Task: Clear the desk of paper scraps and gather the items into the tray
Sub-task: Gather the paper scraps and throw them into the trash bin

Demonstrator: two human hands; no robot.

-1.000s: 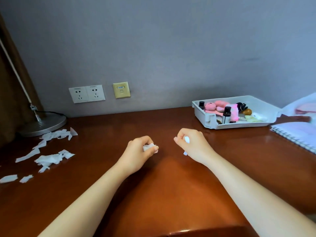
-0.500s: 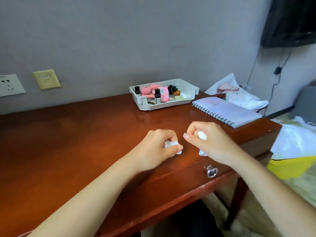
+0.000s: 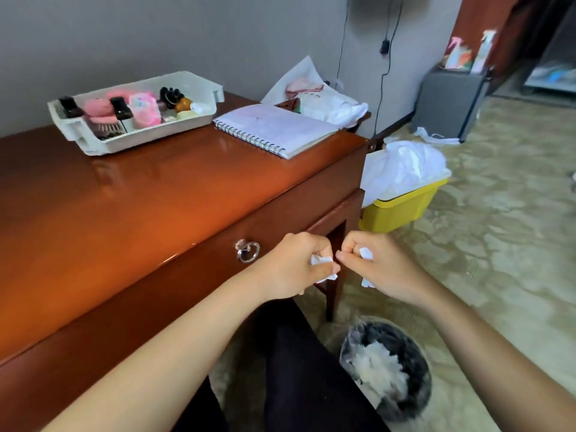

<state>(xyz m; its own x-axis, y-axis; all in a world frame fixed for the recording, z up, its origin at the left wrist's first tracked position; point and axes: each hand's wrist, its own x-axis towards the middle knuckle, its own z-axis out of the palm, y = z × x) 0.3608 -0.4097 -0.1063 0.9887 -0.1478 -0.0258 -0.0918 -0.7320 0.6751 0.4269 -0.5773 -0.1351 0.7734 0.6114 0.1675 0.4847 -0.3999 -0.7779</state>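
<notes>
My left hand [image 3: 293, 265] is closed around white paper scraps [image 3: 321, 260], held in front of the desk's drawer, off the front edge. My right hand [image 3: 378, 266] is beside it, almost touching, and grips more white paper scraps [image 3: 366, 253]. Both hands hover above and behind a round black-lined waste bin [image 3: 405, 347] on the floor, which holds white scraps. The white tray [image 3: 140, 141] stands at the back of the brown desk [image 3: 140, 201] with small bottles, pink items and a dark clip inside.
A spiral notebook [image 3: 274, 129] lies right of the tray near the desk's right end. A yellow bin with a white bag [image 3: 402, 204] stands on the floor past the desk corner. A grey cabinet [image 3: 445, 104] is against the far wall. A ring pull [image 3: 247, 251] hangs on the drawer.
My view has swung right and down. Both hands, still holding scraps, have moved from over the desktop to past its front edge, above the floor bin.
</notes>
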